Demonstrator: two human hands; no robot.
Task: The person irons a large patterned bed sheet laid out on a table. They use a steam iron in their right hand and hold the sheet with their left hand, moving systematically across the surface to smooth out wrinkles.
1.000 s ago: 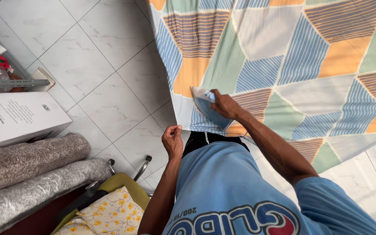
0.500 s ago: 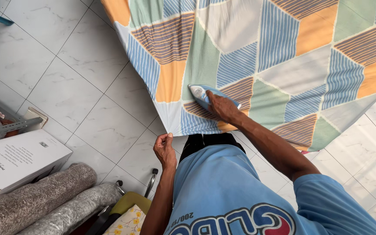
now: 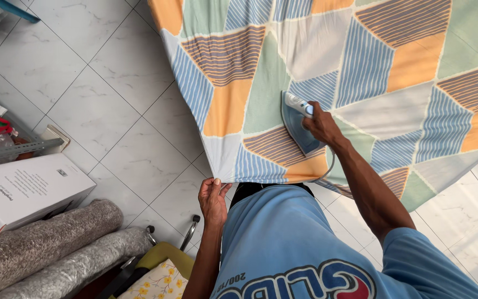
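A large patchwork sheet (image 3: 360, 72) in orange, green, blue and striped panels is spread out flat in front of me. My right hand (image 3: 321, 124) grips the handle of a blue and white clothes iron (image 3: 297, 124), which rests sole-down on the sheet. My left hand (image 3: 213, 199) pinches the near hanging edge of the sheet at its lower left corner, fingers closed on the cloth. The iron's cord (image 3: 327, 169) loops down beside my right forearm.
White marble floor tiles (image 3: 100, 111) lie to the left. A white cardboard box (image 3: 23, 191) and two grey rolled mats (image 3: 45, 254) sit at the lower left, with a yellow flowered cushion (image 3: 156, 279) and a metal frame near my legs.
My right hand has slid the iron farther away across the sheet, from near the edge toward the middle. My left hand stays on the sheet's near edge.
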